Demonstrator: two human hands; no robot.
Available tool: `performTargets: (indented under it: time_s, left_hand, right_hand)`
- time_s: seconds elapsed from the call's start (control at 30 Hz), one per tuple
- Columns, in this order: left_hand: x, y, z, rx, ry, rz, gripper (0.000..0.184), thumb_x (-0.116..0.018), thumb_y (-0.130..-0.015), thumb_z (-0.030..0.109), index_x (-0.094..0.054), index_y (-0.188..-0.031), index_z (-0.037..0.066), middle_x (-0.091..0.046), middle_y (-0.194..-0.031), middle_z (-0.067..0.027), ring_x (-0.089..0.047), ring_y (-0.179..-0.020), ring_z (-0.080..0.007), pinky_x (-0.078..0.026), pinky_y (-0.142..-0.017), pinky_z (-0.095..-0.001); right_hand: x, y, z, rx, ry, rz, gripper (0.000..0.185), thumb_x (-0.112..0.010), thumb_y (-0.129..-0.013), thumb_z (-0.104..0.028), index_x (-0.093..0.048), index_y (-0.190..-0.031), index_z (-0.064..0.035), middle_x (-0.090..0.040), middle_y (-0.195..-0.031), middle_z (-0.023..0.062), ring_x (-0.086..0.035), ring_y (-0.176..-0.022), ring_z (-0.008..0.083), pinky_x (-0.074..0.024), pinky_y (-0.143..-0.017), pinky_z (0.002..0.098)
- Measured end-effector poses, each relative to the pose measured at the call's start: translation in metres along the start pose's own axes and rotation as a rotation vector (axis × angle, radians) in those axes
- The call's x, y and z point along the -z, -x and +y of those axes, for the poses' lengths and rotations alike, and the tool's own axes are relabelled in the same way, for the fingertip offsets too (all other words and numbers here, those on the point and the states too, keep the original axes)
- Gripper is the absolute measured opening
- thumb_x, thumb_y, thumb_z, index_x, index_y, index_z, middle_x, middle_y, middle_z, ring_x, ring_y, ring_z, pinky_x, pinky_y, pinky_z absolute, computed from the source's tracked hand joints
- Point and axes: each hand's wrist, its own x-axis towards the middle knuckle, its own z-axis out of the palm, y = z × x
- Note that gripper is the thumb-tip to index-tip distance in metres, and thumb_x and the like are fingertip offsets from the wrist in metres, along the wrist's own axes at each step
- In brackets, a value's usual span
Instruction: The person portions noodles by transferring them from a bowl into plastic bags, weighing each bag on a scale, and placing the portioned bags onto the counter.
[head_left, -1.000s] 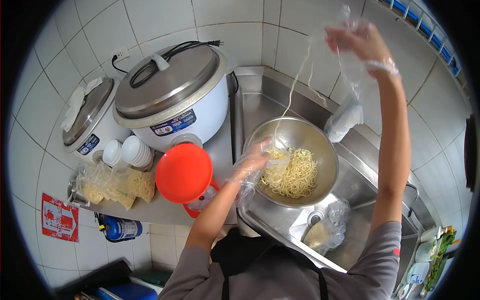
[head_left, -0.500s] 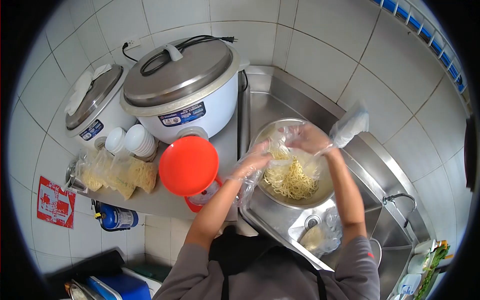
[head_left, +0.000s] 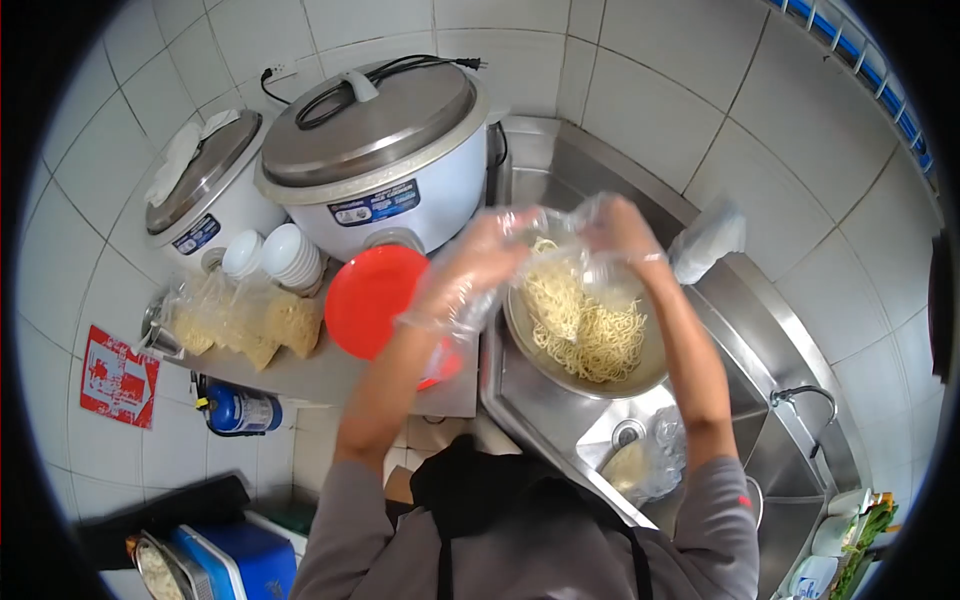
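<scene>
Both hands wear clear plastic gloves. Between them, above the steel bowl [head_left: 655,365], hangs a clear plastic bag [head_left: 550,275] with noodles in it. My left hand [head_left: 490,250] grips the bag's upper left edge, and my right hand [head_left: 615,230] grips its upper right side. Loose yellow noodles [head_left: 605,345] lie in the bowl just under and beside the bag. The bowl rests over the sink [head_left: 560,430].
Left of the sink stand a red dish [head_left: 375,300], a large rice cooker [head_left: 380,185], a smaller cooker [head_left: 205,190], white bowls [head_left: 290,258] and bagged noodles [head_left: 270,325]. Another bag [head_left: 650,465] lies in the sink near the drain. A faucet [head_left: 810,400] is at the right.
My right hand has come down from high on the right to the bag. My left hand has risen from the bowl, and the bag now hangs between both hands.
</scene>
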Motion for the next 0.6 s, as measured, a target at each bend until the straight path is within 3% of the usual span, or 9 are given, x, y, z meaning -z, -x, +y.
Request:
performTargets:
  time_s: [0.03, 0.1, 0.17, 0.23, 0.37, 0.6]
  left_hand:
    - [0.002, 0.009, 0.021, -0.039, -0.053, 0.073, 0.050, -0.055, -0.081, 0.008, -0.041, -0.127, -0.005, -0.053, -0.118, -0.0115, -0.052, -0.083, -0.0062, -0.042, -0.073, -0.0211]
    - [-0.008, 0.039, 0.066, -0.170, 0.006, 0.212, 0.052, -0.055, -0.081, 0.006, -0.037, -0.128, -0.006, -0.048, -0.126, -0.0140, -0.053, -0.082, -0.0090, -0.042, -0.075, -0.0230]
    - [-0.013, 0.055, 0.104, -0.179, -0.056, 0.410, 0.053, -0.054, -0.076, 0.006, -0.042, -0.127, -0.005, -0.049, -0.085, -0.0022, -0.046, -0.064, -0.0050, -0.039, -0.061, -0.0206]
    - [0.004, 0.066, 0.118, -0.152, -0.177, 0.501, 0.055, -0.052, -0.073, 0.006, -0.046, -0.127, -0.002, -0.049, -0.062, 0.0045, -0.041, -0.054, -0.0028, -0.036, -0.053, -0.0191]
    - [0.043, 0.091, 0.138, 0.005, -0.507, 0.520, 0.055, -0.049, -0.070, 0.005, -0.050, -0.125, 0.003, -0.045, -0.057, 0.0064, -0.038, -0.049, -0.0023, -0.034, -0.048, -0.0185]
    - [0.085, 0.122, 0.123, 0.175, -0.693, 0.612, 0.057, -0.047, -0.070, 0.005, -0.049, -0.127, 0.004, -0.043, -0.057, 0.0066, -0.039, -0.049, -0.0032, -0.033, -0.048, -0.0188]
  right_hand:
    - [0.007, -0.007, -0.024, -0.080, -0.054, 0.126, 0.023, -0.064, -0.066, -0.015, -0.062, -0.072, 0.0079, -0.059, -0.069, 0.0266, -0.061, -0.067, 0.0388, -0.0484, -0.062, 0.0413]
    - [0.039, -0.021, -0.083, 0.004, -0.031, 0.176, 0.022, -0.064, -0.066, -0.015, -0.063, -0.070, 0.0069, -0.059, -0.066, 0.0252, -0.061, -0.064, 0.0363, -0.0483, -0.061, 0.0402]
    - [0.044, -0.025, -0.122, 0.052, -0.092, 0.159, 0.021, -0.063, -0.067, -0.015, -0.064, -0.069, 0.0059, -0.059, -0.062, 0.0233, -0.061, -0.060, 0.0334, -0.0482, -0.060, 0.0387]
    - [0.036, -0.039, -0.147, 0.099, -0.226, 0.095, 0.021, -0.061, -0.067, -0.015, -0.065, -0.068, 0.0052, -0.059, -0.059, 0.0207, -0.061, -0.057, 0.0300, -0.0480, -0.059, 0.0371]
    - [-0.006, -0.059, -0.179, 0.155, -0.470, -0.032, 0.020, -0.058, -0.066, -0.014, -0.066, -0.069, 0.0046, -0.060, -0.058, 0.0183, -0.061, -0.055, 0.0272, -0.0479, -0.059, 0.0355]
    - [-0.054, -0.081, -0.200, 0.260, -0.409, -0.101, 0.022, -0.060, -0.066, -0.015, -0.064, -0.070, 0.0067, -0.059, -0.061, 0.0235, -0.060, -0.058, 0.0321, -0.0471, -0.059, 0.0381]
